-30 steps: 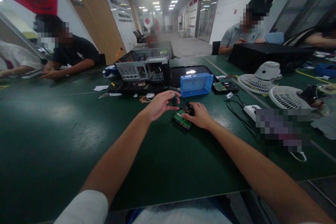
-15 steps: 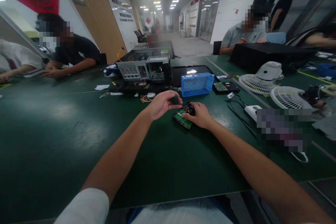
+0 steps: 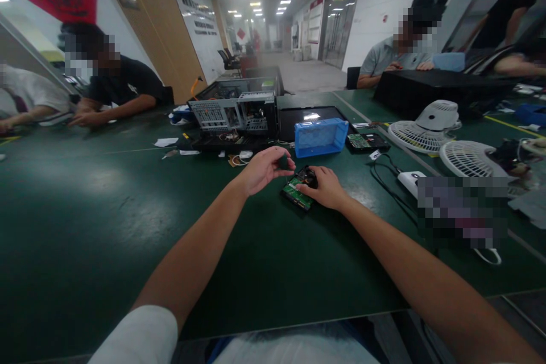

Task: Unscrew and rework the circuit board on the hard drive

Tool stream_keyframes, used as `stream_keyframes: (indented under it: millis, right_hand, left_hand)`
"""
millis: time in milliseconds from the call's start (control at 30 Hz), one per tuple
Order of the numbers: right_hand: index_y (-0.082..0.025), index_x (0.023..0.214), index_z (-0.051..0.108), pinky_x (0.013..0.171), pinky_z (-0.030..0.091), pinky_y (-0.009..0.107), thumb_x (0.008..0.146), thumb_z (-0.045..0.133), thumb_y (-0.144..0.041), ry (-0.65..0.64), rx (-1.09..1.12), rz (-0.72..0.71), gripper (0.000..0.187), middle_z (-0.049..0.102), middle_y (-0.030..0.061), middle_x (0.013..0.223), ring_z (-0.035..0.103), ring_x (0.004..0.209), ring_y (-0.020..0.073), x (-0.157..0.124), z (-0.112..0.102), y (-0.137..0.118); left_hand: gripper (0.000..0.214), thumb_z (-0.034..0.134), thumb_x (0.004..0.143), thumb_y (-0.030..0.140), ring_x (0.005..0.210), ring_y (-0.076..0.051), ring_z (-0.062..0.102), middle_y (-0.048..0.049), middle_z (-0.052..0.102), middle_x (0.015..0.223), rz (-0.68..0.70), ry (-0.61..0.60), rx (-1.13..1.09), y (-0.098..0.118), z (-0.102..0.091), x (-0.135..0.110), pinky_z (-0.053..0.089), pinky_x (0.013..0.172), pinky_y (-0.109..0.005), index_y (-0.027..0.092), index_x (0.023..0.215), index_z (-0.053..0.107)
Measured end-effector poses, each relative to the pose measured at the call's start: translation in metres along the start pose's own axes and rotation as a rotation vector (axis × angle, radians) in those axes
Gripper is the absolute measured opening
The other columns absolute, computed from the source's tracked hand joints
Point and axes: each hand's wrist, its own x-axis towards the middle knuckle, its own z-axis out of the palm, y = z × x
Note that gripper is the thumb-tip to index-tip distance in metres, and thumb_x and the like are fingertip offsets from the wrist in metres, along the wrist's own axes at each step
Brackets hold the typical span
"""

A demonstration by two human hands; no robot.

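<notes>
My right hand (image 3: 326, 186) is closed on the right edge of a hard drive (image 3: 296, 198), which lies on the table with its green circuit board facing up. The thumb rests across the board. Just left of it, my left hand (image 3: 268, 169) is raised with its fingers curled around a small screwdriver (image 3: 284, 162). The dark handle shows between the fingers, and a thin shaft seems to point down at the drive's upper left edge. Whether the tip touches a screw is too small to tell.
Beyond my hands stand a blue plastic bin (image 3: 321, 137) and an opened computer case (image 3: 239, 108). A second hard drive (image 3: 367, 141) lies right of the bin. Farther right are white fan parts (image 3: 420, 133), a power strip (image 3: 412, 180) and black cables. Other people sit across the table.
My left fingers have shifted very slightly, with the thin shaft now showing below them. My right hand and the hard drive stay put. A person at the far right has moved.
</notes>
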Motion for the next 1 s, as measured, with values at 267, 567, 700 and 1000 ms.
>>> stream_keyframes:
  millis: [267, 567, 700, 1000]
  right_hand:
    - [-0.019, 0.141, 0.056, 0.111, 0.038, 0.052, 0.086, 0.060, -0.075, -0.003, 0.011, -0.008, 0.078, 0.062, 0.0175, 0.136, 0.055, 0.128, 0.0370, 0.000, 0.001, 0.002]
    - [-0.018, 0.140, 0.055, 0.112, 0.037, 0.052, 0.086, 0.059, -0.076, 0.003, 0.010, -0.015, 0.080, 0.062, 0.0179, 0.135, 0.055, 0.128, 0.0366, 0.001, 0.002, 0.003]
    - [-0.019, 0.140, 0.056, 0.111, 0.038, 0.052, 0.085, 0.060, -0.075, 0.002, 0.012, -0.006, 0.079, 0.062, 0.0180, 0.135, 0.055, 0.128, 0.0369, 0.001, 0.002, 0.003]
    - [-0.018, 0.139, 0.056, 0.111, 0.038, 0.052, 0.086, 0.058, -0.076, 0.003, 0.006, -0.013, 0.078, 0.062, 0.0180, 0.136, 0.055, 0.128, 0.0369, 0.001, 0.001, 0.003]
  left_hand:
    - [0.027, 0.075, 0.085, 0.037, 0.094, -0.020, 0.065, -0.0095, 0.067, 0.100, 0.028, 0.023, 0.108, 0.006, 0.007, -0.004, 0.059, 0.078, -0.034, 0.013, 0.098, 0.071]
    - [0.022, 0.072, 0.087, 0.031, 0.094, -0.022, 0.069, -0.0098, 0.070, 0.095, -0.015, 0.017, 0.029, 0.006, 0.008, -0.005, 0.061, 0.081, -0.040, 0.015, 0.099, 0.065]
    - [0.022, 0.068, 0.089, 0.032, 0.102, -0.025, 0.068, -0.0132, 0.071, 0.101, -0.022, -0.036, 0.019, 0.005, 0.006, -0.004, 0.060, 0.088, -0.043, 0.012, 0.096, 0.070]
    - [0.024, 0.072, 0.085, 0.027, 0.097, -0.022, 0.068, -0.0126, 0.072, 0.101, -0.004, 0.001, 0.093, 0.013, 0.005, -0.006, 0.054, 0.068, -0.026, 0.013, 0.106, 0.072]
